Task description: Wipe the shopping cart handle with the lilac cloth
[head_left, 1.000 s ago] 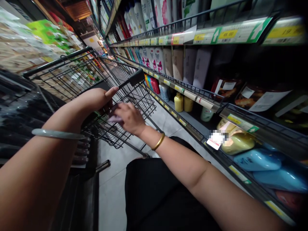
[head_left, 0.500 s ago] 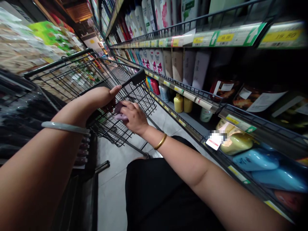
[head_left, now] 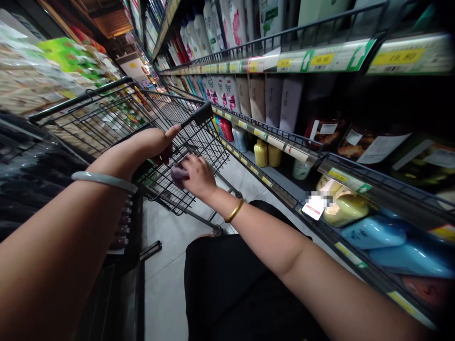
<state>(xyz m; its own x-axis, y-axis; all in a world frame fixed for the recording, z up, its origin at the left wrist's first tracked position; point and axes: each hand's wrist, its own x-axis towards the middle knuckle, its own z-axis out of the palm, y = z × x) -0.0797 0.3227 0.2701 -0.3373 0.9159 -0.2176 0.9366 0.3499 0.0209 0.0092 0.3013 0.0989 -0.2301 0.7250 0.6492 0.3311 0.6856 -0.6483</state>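
My left hand [head_left: 159, 142] is closed over the handle of a black wire shopping cart [head_left: 203, 113], its thumb lying along the bar and its other fingers curled below. A grey bangle circles that wrist. My right hand [head_left: 199, 176], with a gold bangle behind it, has its fingers closed on a small purple cloth [head_left: 179, 176]. The cloth is bunched under the fingertips, close to the wire side of the cart; whether it touches the wires I cannot tell.
Shelves of bottles [head_left: 261, 97] with price strips [head_left: 322, 59] line the right side. A lit phone [head_left: 313, 207] leans by yellow bottles [head_left: 346, 210] and blue bottles [head_left: 373, 232] on the low shelf. Stacked packaged goods [head_left: 31, 76] stand left. Grey tiled floor [head_left: 163, 289] lies below.
My right hand has moved slightly down with the purple cloth, which is now more bunched. My left hand keeps its grip on the handle. The view has shifted a little.
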